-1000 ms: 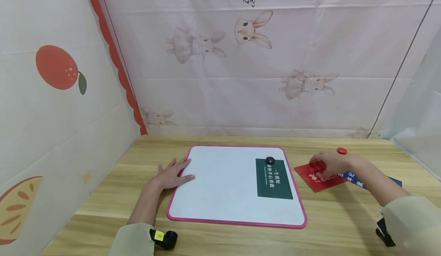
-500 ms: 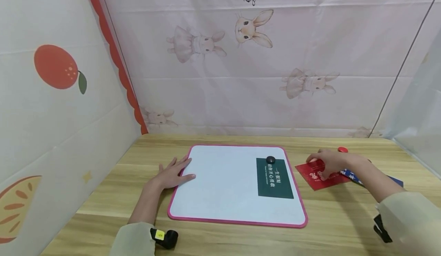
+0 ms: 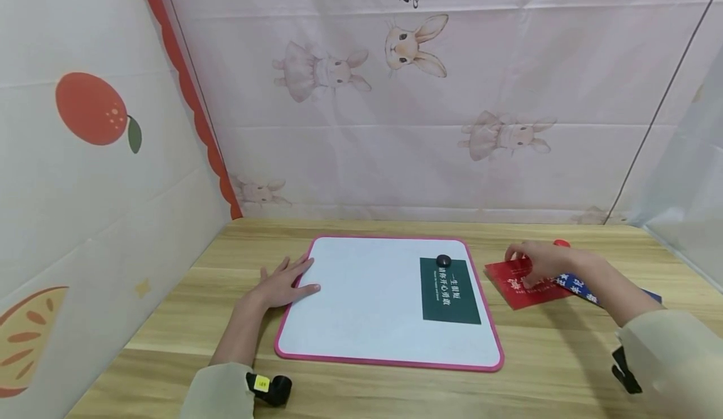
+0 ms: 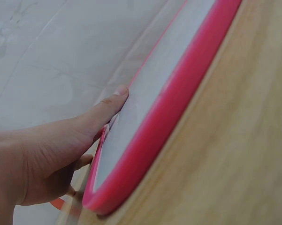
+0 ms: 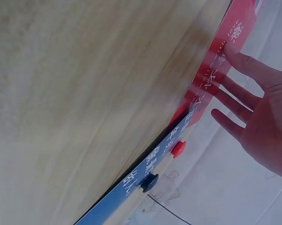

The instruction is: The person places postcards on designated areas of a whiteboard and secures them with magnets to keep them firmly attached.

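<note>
My left hand [image 3: 280, 286] lies spread over the left edge of a pink-rimmed whiteboard [image 3: 361, 300], its thumb on the white surface. Over a red card [image 3: 513, 295] with white writing, on the table right of the board, is my right hand [image 3: 543, 263]. In the right wrist view its thumb touches the red card and the other fingers are extended and spread near it. A blue card [image 5: 136, 180] lies partly under the red one. On the board's right side, a round black magnet [image 3: 443, 261] sits at the top of a dark green card [image 3: 449, 300].
A red magnet [image 3: 562, 243] lies behind my right wrist. Another dark magnet [image 5: 149, 183] stands beside the blue card in the right wrist view. The wooden table [image 3: 367, 394] meets a rabbit-printed backdrop [image 3: 361, 174] at its far edge.
My right hand and the red card's left corner have shifted very slightly up and right, turning the card a little. My left hand and the whiteboard have stayed in place.
</note>
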The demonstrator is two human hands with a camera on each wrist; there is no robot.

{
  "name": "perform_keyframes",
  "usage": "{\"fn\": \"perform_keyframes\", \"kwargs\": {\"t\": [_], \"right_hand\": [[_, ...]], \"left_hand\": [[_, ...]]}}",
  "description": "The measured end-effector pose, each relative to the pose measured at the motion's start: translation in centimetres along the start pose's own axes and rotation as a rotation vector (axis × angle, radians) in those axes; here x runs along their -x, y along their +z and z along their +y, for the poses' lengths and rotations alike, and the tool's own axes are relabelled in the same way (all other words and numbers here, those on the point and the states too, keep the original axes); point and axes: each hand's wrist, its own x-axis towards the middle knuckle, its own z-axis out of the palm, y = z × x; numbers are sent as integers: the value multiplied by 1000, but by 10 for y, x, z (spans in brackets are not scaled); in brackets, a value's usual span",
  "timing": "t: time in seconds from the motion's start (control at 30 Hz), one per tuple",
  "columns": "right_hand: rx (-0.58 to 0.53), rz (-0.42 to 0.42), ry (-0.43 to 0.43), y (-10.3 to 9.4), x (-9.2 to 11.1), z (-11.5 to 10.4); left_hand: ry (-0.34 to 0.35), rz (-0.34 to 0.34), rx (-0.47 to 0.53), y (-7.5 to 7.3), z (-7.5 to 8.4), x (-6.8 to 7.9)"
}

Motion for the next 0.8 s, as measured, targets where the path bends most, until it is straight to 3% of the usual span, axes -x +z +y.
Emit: {"fn": "perform_keyframes", "kwargs": {"t": [0.17, 0.37, 0.63, 0.8], "right_hand": [[-68, 30, -60, -3, -2, 4], [-68, 115, -137, -5, -4, 13], [-105, 178, -154, -6, -5, 19], [-144, 203, -111, -6, -4, 20]], "left_hand": [[0, 2, 1, 0, 0, 0], [0, 4, -2, -1, 1, 0], [-4, 0, 1, 0, 1, 0], [-5, -3, -2, -1, 0, 0]]}}
